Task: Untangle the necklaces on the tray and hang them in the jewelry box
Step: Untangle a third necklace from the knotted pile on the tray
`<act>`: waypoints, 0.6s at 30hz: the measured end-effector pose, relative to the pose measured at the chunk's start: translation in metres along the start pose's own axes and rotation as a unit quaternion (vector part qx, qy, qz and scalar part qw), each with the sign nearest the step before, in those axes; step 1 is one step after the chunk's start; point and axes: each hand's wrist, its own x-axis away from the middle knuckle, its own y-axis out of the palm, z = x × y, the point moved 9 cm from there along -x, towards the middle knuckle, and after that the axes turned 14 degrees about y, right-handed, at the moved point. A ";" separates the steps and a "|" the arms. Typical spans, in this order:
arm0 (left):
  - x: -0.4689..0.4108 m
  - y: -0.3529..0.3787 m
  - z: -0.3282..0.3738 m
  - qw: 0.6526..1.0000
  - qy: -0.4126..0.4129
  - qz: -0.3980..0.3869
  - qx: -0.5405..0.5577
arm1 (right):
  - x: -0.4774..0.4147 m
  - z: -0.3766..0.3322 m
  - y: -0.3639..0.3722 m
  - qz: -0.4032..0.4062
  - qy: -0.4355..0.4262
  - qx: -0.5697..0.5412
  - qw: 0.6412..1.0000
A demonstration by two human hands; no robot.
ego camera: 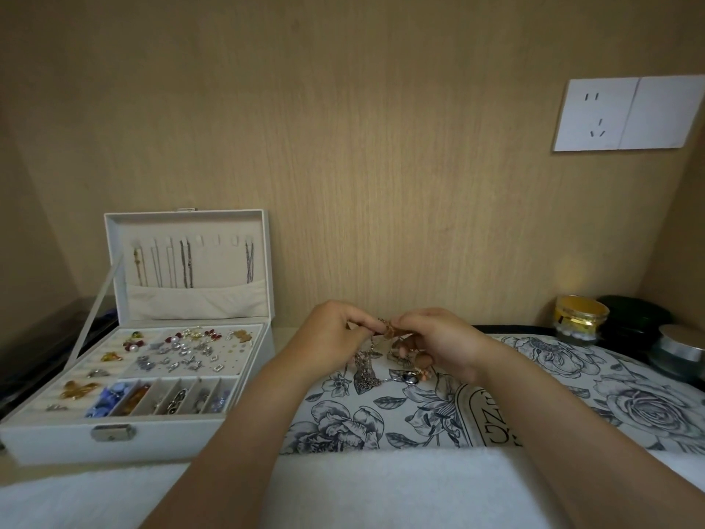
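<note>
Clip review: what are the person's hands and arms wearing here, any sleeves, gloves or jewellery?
Nothing worn shows. The left hand and right hand are ungloved, with no ring, watch or bracelet visible from this angle. The left forearm and right forearm are uncovered as far as the frame's bottom edge; no sleeve appears.

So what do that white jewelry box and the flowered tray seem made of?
White rectangular jewelry box: probably matte faux leather, smooth and unshiny, with a glinting silver metal clasp. Blue-flowered tray: looks cloth-covered, soft printed surface; uncertain.
</note>
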 end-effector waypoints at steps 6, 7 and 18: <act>0.007 0.016 -0.002 0.994 -0.062 -0.060 0.063 | 0.003 -0.008 -0.003 -0.001 -0.026 -0.001 1.000; 0.007 0.016 -0.001 0.995 -0.055 -0.056 0.068 | 0.004 -0.009 -0.002 -0.002 -0.030 0.000 1.000; 0.011 -0.016 -0.014 0.992 -0.094 0.002 0.084 | 0.013 -0.019 -0.014 0.081 -0.083 0.169 0.979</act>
